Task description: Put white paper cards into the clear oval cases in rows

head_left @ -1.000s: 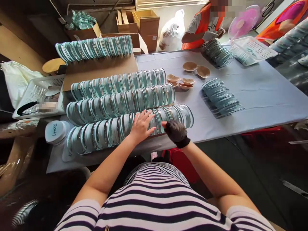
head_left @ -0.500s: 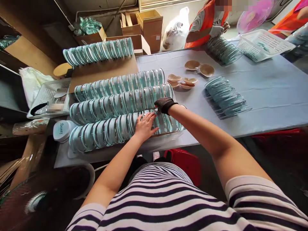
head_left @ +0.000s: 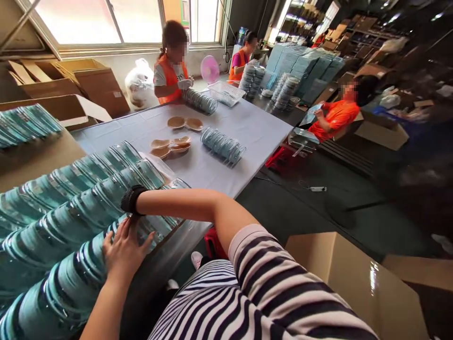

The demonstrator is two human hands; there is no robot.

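Long rows of clear round lids with teal rims stand on edge at the near left of the blue-covered table. My left hand lies open, fingers spread, against the nearest row. My right hand, in a black mesh glove, reaches across into the rows above it; only the glove's cuff shows and its fingers are hidden among the lids.
Tan cup-shaped pieces and another short row of lids lie mid-table. A person in an orange vest handles lids at the far end, near a white basket. Cardboard boxes stand right of me; more workers sit behind.
The view has swung up and right, bringing the room into sight. My right arm stays reached across the rows, and my left hand stays flat on the nearest row.
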